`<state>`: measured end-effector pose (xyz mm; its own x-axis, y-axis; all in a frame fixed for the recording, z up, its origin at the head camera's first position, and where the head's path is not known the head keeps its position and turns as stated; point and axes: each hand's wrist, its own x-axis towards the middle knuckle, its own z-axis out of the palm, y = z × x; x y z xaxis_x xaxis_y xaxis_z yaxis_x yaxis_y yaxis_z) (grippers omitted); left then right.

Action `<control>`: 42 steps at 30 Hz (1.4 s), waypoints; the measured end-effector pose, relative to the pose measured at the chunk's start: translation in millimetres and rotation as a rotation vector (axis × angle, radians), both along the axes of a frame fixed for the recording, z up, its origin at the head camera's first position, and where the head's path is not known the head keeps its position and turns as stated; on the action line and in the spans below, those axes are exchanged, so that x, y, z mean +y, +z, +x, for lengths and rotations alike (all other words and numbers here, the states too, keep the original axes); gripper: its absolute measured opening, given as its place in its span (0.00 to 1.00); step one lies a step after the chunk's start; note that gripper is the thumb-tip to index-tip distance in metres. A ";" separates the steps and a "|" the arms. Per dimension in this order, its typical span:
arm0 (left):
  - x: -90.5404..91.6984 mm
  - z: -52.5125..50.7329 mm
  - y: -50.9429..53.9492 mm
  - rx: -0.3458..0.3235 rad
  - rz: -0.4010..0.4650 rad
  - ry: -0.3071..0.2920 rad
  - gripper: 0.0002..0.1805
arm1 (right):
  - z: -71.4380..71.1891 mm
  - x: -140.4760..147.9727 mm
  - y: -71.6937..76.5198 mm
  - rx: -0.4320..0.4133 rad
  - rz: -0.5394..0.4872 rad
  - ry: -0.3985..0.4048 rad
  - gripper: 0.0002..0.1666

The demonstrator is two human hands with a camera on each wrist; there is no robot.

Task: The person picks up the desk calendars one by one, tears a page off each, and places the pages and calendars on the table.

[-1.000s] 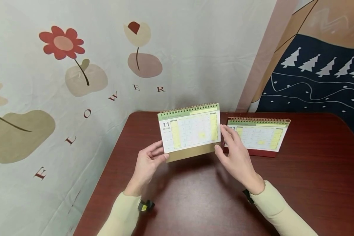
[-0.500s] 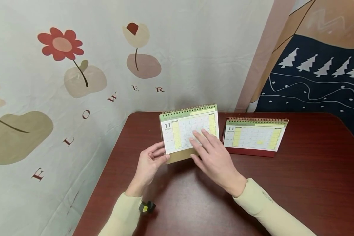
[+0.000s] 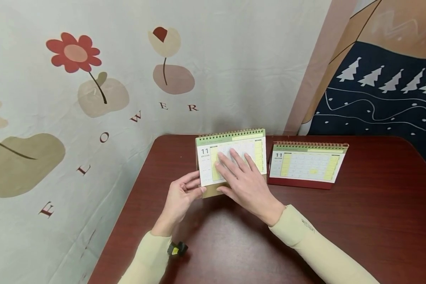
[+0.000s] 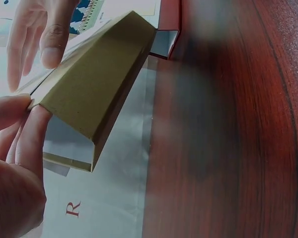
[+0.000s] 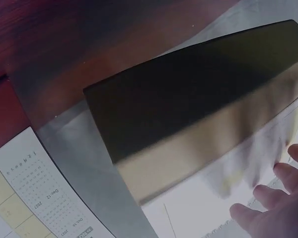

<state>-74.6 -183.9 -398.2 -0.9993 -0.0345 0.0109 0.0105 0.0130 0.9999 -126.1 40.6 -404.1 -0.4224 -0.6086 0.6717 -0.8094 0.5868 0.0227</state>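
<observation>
A desk calendar [image 3: 206, 165] with a tan base [image 4: 99, 79] shows a November page under its spiral binding. My left hand [image 3: 179, 201] pinches its lower left corner, thumb in front and fingers behind. My right hand [image 3: 243, 185] lies over the page with fingers straight and spread, covering much of the date grid. In the right wrist view, several fingertips [image 5: 270, 196] are at the page. The calendar is tilted and appears raised, since its underside [image 5: 188, 94] shows in the right wrist view. A similar calendar with a red base [image 3: 305, 163] stands to the right.
Both calendars are at the far part of a dark red-brown table [image 3: 227, 244]. Behind it hangs a pale cloth [image 3: 241, 71] printed with flowers and letters. A dark blue tree-patterned cloth [image 3: 376, 106] hangs at the right.
My right hand has moved left from the calendar's right edge to across its page. The tan-based calendar has shifted slightly right and down. My left hand keeps its pinch.
</observation>
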 end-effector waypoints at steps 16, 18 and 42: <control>-2.3 -2.5 1.4 0.008 -0.056 -0.039 0.29 | -4.4 -4.2 6.7 0.001 -0.045 -0.028 0.47; -2.7 -2.8 1.4 0.014 -0.060 -0.045 0.29 | -4.6 -3.9 7.6 -0.007 -0.049 -0.031 0.47; -12.0 -2.9 -6.0 0.064 -0.094 -0.063 0.29 | -2.6 -11.2 11.2 -0.002 0.009 -0.055 0.40</control>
